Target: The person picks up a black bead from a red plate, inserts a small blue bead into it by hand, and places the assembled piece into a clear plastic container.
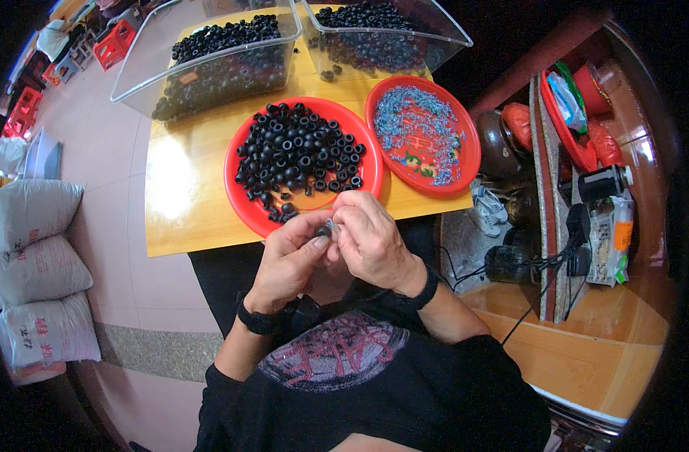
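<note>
Just in front of the near rim of a red plate (236, 212), my two hands meet at the fingertips. My left hand (283, 255) is closed, pinching a round black cap-like piece (323, 231) between thumb and fingers. Against that piece, the closed fingers of my right hand (373, 242) hold a tiny silvery-blue piece (329, 223), its shape too small to make out. On the red plate lies a heap of hollow black pieces (295, 147), some with the open end up. A second red plate (465, 154), to the right, carries many tiny silvery-blue pieces (405, 117).
Two clear plastic bins (209, 71) (393, 41) of black pieces stand at the yellow table's (182, 218) far side. Stacked white sacks (39, 264) lie on the floor at left. A wooden shelf (585, 361) with cables and jars stands at right.
</note>
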### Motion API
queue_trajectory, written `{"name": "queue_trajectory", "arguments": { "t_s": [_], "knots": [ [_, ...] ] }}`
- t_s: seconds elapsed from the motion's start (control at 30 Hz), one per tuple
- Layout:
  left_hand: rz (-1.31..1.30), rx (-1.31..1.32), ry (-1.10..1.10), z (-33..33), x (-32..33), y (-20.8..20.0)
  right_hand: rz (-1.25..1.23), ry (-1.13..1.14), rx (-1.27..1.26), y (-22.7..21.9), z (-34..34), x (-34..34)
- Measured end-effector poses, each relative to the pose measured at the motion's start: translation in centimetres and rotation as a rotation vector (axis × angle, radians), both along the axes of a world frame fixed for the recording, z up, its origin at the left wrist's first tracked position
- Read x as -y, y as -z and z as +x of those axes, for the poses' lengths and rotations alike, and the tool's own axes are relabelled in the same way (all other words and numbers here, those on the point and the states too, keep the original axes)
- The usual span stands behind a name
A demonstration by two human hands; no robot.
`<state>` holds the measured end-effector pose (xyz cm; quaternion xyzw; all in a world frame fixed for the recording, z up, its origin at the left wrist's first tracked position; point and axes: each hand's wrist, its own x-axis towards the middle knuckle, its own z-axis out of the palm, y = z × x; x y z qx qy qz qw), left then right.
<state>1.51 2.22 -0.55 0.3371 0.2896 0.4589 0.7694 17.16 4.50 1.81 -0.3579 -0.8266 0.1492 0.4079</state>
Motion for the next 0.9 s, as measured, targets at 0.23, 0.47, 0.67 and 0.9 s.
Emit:
{"name": "queue_trajectory", "arguments": {
  "t_s": [0.23, 0.47, 0.67, 0.9],
  "knots": [
    [0.068, -0.213, -0.054, 0.3, 0.4, -0.1, -0.194, 0.021, -0.085, 0.2, -0.1, 0.4],
    [0.303, -0.462, -0.07, 1.1, 0.6, -0.1, -0.505, 0.101, -0.2, 0.4, -0.1, 0.4],
    [0.187, -0.204, -0.08, 1.1, 0.7, -0.2, -0.594, 0.123, -0.305, 0.2, 0.1, 0.3],
    [-0.028, 0.288, -0.088, 0.0, -0.2, 0.9, -0.614, 0.139, -0.45, -0.4, 0.4, 0.1]
  ]
}}
